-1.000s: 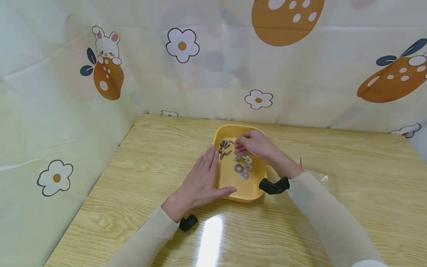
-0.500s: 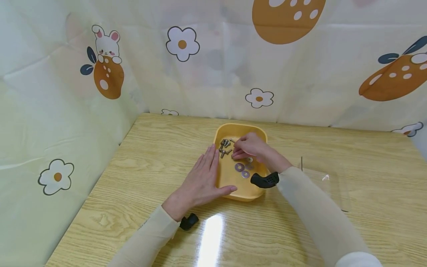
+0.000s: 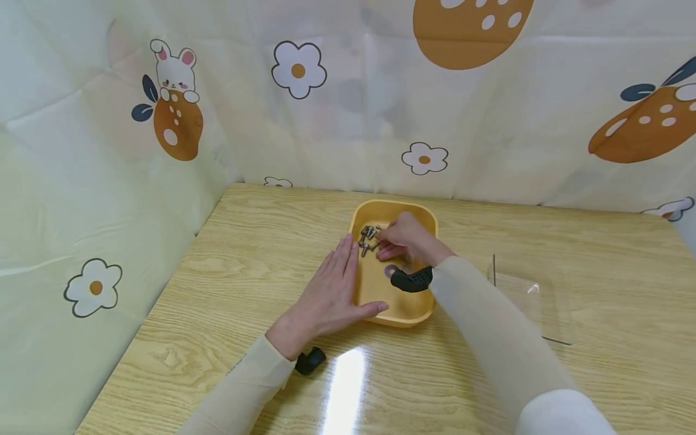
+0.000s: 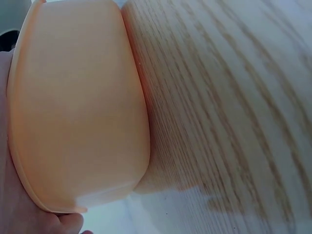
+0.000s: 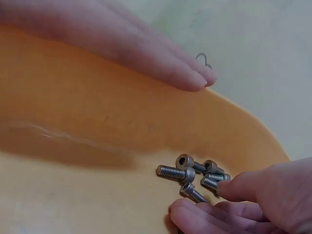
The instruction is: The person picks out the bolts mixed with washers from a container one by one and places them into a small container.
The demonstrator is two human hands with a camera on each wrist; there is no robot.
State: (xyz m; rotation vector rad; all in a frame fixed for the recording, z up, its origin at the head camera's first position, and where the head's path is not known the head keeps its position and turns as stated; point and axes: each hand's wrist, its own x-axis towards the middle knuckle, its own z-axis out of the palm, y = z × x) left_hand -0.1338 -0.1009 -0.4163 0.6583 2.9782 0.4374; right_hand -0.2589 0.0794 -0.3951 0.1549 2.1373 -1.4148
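Observation:
A yellow plastic tray holds several metal socket-head bolts, grouped along its left side. They show closely as bolts in the right wrist view. My left hand lies along the tray's left rim with straight fingers, its thumb at the near rim. Inside the tray my right hand reaches to the bolts with bent fingers. One fingertip touches a bolt in the right wrist view; whether it pinches one is hidden. A washer lies on the tray floor beside the right wrist; the arm covers the area around it.
A clear transparent box or sheet stands on the wooden table right of the tray. Behind the table hangs a printed curtain. The outer wall of the tray fills much of the left wrist view.
My right hand and forearm have shifted left and slightly toward the bolts, and the forearm now covers most of the washers. The left hand stays on the rim.

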